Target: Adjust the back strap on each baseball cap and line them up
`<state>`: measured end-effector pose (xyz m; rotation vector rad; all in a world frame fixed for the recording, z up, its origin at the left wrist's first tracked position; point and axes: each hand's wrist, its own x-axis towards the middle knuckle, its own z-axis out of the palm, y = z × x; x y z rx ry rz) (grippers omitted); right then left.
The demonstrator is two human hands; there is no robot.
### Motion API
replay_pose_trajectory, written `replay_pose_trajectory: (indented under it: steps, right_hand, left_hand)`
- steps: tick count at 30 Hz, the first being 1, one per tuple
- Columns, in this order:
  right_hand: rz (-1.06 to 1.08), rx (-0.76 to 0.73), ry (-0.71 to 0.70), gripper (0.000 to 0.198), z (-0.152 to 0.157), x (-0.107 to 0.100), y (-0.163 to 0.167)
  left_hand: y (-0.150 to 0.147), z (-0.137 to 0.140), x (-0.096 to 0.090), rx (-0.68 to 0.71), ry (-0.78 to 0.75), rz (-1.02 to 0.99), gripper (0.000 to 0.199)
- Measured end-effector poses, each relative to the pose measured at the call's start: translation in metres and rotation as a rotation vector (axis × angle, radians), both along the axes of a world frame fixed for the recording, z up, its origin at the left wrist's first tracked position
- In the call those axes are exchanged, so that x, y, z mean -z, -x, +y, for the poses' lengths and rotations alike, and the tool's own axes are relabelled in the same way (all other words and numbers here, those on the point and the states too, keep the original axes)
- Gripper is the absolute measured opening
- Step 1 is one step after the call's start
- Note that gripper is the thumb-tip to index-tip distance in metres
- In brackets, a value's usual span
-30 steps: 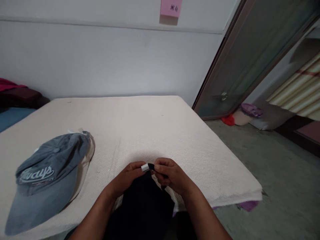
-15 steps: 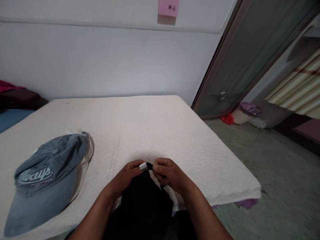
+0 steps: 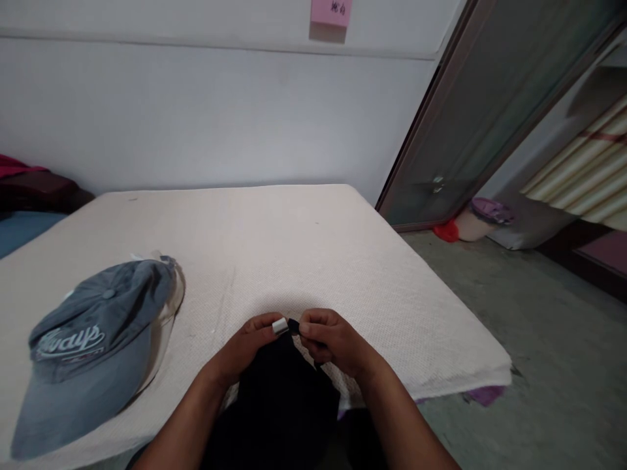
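Observation:
A black cloth item [image 3: 289, 398], its exact kind unclear, hangs below my hands at the bed's near edge. My left hand [image 3: 249, 343] is closed, its thumb and fingers pinching a small white or silvery clasp [image 3: 280, 326] at the top of the cloth. Right beside it, my right hand [image 3: 326, 336] pinches a short black strap [image 3: 293, 326] whose end meets the clasp. Whether the strap runs inside the clasp, I cannot tell. To the left lies a grey-blue baseball cap [image 3: 93, 320] with white lettering, resting over a beige cap [image 3: 164, 346].
A bed or mattress with a cream cover [image 3: 274, 228] stretches before me to a white wall [image 3: 220, 117]. A pink note [image 3: 330, 12] is stuck there. On the right stand a glass sliding door [image 3: 460, 130] and a bin [image 3: 477, 222] with a purple liner.
The view has tilted very slightly. Both hands keep the same grip on the clasp and strap, with hardly any movement.

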<state>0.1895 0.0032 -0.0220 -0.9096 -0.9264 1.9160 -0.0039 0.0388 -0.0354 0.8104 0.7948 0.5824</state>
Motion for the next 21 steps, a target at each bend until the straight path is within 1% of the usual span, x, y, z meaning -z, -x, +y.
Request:
replay_pose_trajectory:
  steps: [3, 7, 11, 14, 18, 21]
  right_hand:
    - [0.013, 0.004, -0.024, 0.026, 0.0, 0.001, 0.0]
    - [0.002, 0.014, -0.023, 0.026, 0.0, 0.002, 0.0]
    - [-0.015, 0.022, -0.007, 0.027, 0.0, 0.002, 0.0]
    - [-0.044, 0.047, -0.02, 0.026, 0.001, 0.002, 0.001]
    - [-0.019, 0.083, -0.018, 0.023, 0.0, 0.002, 0.001]
    - [0.049, 0.092, 0.007, 0.023, -0.001, 0.003, 0.0]
  left_hand:
    - [-0.001, -0.001, -0.003, 0.025, -0.003, 0.017, 0.026]
    - [-0.002, -0.001, -0.006, 0.079, -0.047, 0.034, 0.023]
    - [-0.004, -0.001, -0.006, 0.029, -0.048, 0.06, 0.025]
    - [-0.005, -0.002, -0.008, -0.003, -0.035, 0.058, 0.025]
    - [-0.007, -0.002, -0.014, 0.023, -0.05, 0.049, 0.022]
    - [-0.007, -0.002, -0.012, 0.022, -0.059, 0.042, 0.02]
